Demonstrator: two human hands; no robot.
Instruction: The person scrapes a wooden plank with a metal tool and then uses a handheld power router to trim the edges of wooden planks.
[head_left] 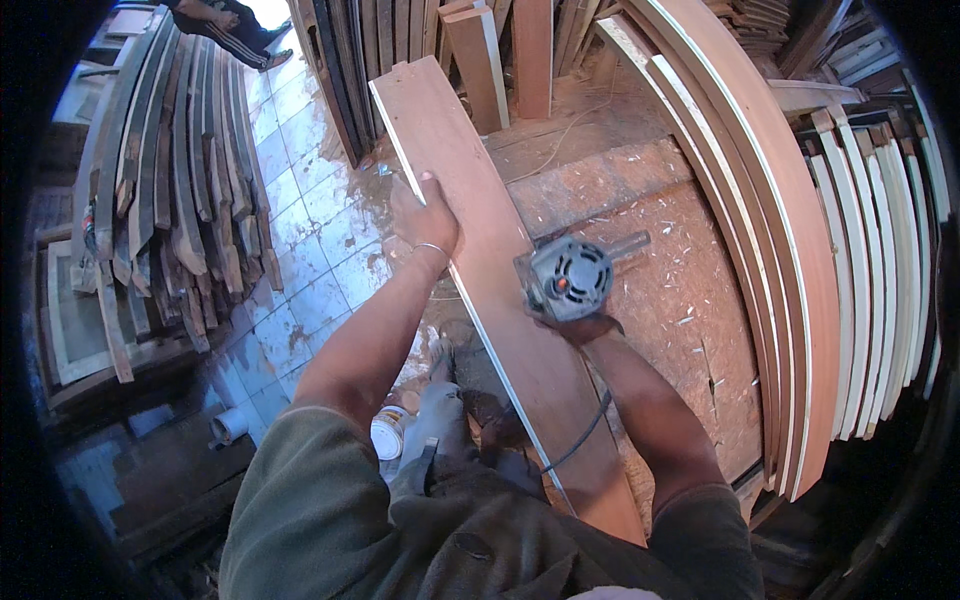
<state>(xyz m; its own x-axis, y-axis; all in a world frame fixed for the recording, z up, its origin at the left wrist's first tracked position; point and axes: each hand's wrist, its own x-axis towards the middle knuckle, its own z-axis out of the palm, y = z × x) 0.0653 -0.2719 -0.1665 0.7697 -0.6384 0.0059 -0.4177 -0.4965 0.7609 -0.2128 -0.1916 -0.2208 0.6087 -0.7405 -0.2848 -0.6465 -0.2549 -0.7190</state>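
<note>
A long reddish-brown wooden board [470, 200] with a pale left edge slants from the upper middle toward my body. My left hand [426, 216] grips its left edge, thumb on the top face and fingers down the side. My right hand [578, 328] is closed around the near side of a grey corded power tool [570, 278]. A round vented motor cap with a small red spot faces up on the tool, and a grey bar sticks out to its right. It sits at the board's right edge; its underside is hidden. The dark cord [585, 436] crosses the board.
Pale shavings litter the brown work surface [680, 290]. Curved stacked boards [740, 120] bound the right, with pale planks [880, 270] beyond. A pile of weathered planks [170, 170] stands left of the tiled floor [310, 220]. A white tub [388, 432] is below; another person [225, 20] is far left.
</note>
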